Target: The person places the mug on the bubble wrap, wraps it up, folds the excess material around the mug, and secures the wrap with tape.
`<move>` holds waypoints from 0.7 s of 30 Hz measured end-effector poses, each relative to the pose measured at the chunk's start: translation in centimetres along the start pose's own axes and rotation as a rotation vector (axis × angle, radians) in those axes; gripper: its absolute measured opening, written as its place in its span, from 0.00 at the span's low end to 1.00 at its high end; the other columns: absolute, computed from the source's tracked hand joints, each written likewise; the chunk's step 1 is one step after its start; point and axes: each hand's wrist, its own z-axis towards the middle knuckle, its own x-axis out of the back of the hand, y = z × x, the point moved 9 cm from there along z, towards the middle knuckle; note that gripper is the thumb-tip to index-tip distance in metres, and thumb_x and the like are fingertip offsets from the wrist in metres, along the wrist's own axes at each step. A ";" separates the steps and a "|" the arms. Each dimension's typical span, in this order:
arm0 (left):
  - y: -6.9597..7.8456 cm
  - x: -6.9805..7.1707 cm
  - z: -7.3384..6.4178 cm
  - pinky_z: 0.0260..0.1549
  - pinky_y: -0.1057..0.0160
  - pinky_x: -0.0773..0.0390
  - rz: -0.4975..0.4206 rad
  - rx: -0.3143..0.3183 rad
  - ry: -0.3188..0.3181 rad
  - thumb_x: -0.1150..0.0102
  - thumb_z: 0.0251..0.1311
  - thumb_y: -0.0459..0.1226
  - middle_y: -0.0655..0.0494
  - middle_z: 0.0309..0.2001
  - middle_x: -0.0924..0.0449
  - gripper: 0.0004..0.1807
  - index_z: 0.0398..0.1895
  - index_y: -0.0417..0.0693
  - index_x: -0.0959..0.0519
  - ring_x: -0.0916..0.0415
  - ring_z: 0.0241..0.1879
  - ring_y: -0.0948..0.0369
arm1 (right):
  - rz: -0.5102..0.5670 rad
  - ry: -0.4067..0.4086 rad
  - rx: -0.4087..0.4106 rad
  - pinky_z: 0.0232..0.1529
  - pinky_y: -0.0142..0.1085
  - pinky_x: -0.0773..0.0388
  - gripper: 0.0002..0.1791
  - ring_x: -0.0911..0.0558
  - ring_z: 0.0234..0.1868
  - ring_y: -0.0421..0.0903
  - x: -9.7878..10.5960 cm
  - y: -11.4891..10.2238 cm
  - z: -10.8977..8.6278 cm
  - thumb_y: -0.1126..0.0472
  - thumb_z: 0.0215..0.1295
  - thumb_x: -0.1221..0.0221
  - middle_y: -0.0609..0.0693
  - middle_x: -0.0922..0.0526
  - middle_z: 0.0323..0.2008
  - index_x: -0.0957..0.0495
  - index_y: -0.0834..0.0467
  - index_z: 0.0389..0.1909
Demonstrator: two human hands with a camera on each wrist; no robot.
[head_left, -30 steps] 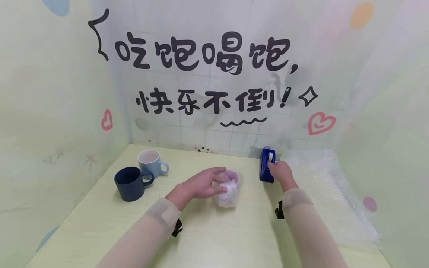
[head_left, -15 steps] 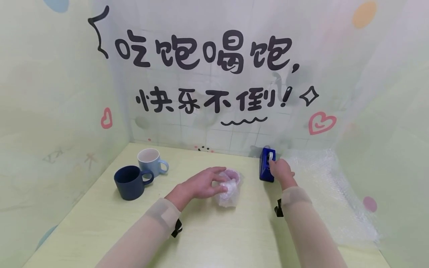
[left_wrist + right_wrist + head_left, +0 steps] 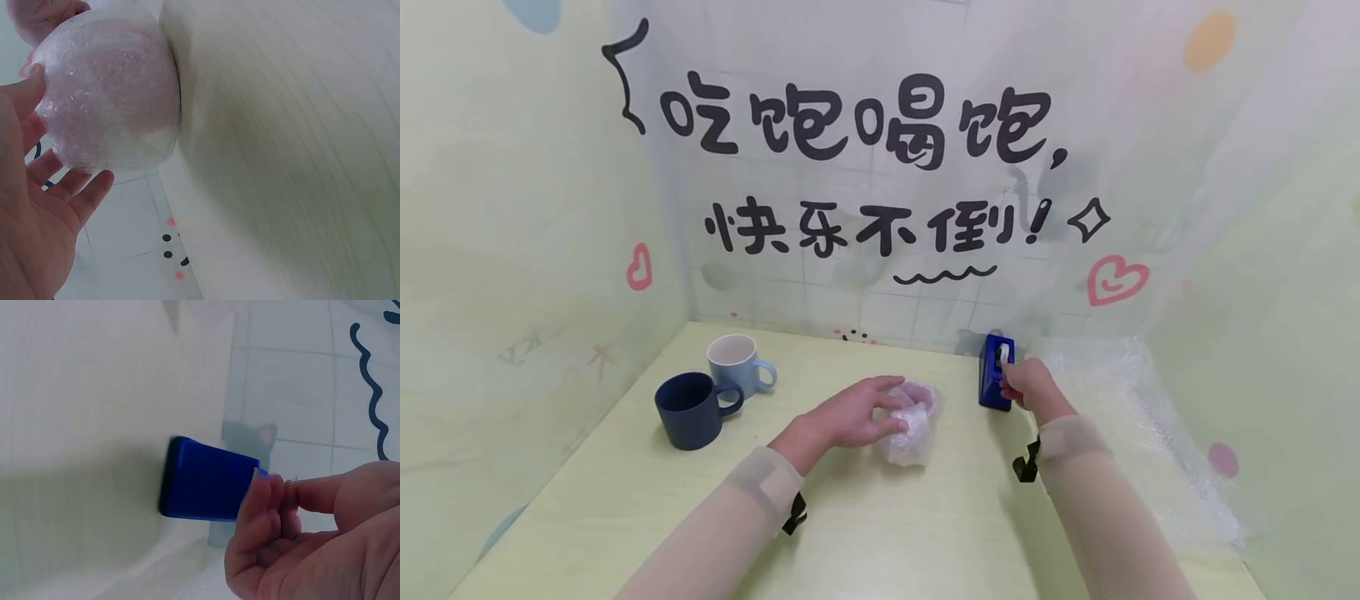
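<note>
A pink mug in bubble wrap (image 3: 912, 433) stands in the middle of the table. My left hand (image 3: 856, 412) holds it from the left, thumb and fingers curved around its rim and side. In the left wrist view the wrapped mug (image 3: 115, 94) shows clear film over pink. Farther right is a blue tape dispenser (image 3: 992, 392) with a white tape roll in its top. At its front my right hand (image 3: 1032, 385) pinches the tape end with thumb and index finger. The right wrist view has those fingertips right by the dispenser's (image 3: 209, 481) upper end; the clear tape itself barely shows.
At the left stand a dark blue mug (image 3: 689, 417) and a light blue mug (image 3: 733, 367), handles to the right. A sheet of bubble wrap (image 3: 1138, 450) lies along the table's right side. A printed wall sheet (image 3: 865, 292) closes off the back.
My right hand, earlier over the front of the dispenser with its fingers at the tape roll, has turned and drawn slightly down toward me. My left hand and the wrapped mug stay in place.
</note>
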 end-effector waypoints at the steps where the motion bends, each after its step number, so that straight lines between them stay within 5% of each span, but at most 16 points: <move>1: -0.1 0.0 0.0 0.84 0.38 0.38 -0.006 0.005 -0.002 0.38 0.78 0.51 0.44 0.85 0.37 0.28 0.71 0.43 0.17 0.40 0.85 0.40 | 0.075 0.003 -0.034 0.31 0.32 0.18 0.25 0.17 0.26 0.42 -0.3 0.3 -0.2 0.62 0.85 0.55 0.55 0.18 0.33 0.34 0.76 0.71; 3: -0.1 0.0 0.0 0.84 0.39 0.38 -0.009 0.007 -0.004 0.38 0.78 0.51 0.45 0.85 0.37 0.28 0.71 0.43 0.17 0.40 0.85 0.41 | 0.156 0.005 -0.069 0.25 0.31 0.20 0.25 0.16 0.21 0.40 -0.8 0.7 -0.6 0.66 0.83 0.55 0.54 0.18 0.28 0.36 0.76 0.73; 9: 0.0 0.3 0.0 0.84 0.38 0.38 -0.010 -0.004 0.008 0.38 0.78 0.51 0.44 0.85 0.36 0.28 0.71 0.43 0.17 0.40 0.84 0.40 | 0.239 0.031 -0.051 0.40 0.36 0.11 0.29 0.14 0.33 0.45 -1.5 1.3 -1.5 0.67 0.80 0.54 0.64 0.17 0.46 0.38 0.76 0.76; 16: -0.1 0.2 0.0 0.84 0.38 0.38 -0.007 0.002 0.005 0.38 0.78 0.51 0.44 0.85 0.37 0.28 0.71 0.43 0.18 0.40 0.85 0.40 | 0.393 0.055 0.046 0.39 0.31 0.16 0.10 0.20 0.37 0.42 -2.5 2.4 -3.1 0.64 0.76 0.50 0.52 0.21 0.39 0.25 0.67 0.48; 21: -0.1 0.1 0.0 0.83 0.38 0.38 -0.013 0.001 0.011 0.38 0.78 0.50 0.43 0.85 0.36 0.28 0.71 0.42 0.17 0.40 0.84 0.40 | 0.615 0.061 0.083 0.53 0.31 0.14 0.12 0.19 0.49 0.43 -3.4 3.4 -3.8 0.61 0.78 0.46 0.52 0.20 0.48 0.24 0.64 0.55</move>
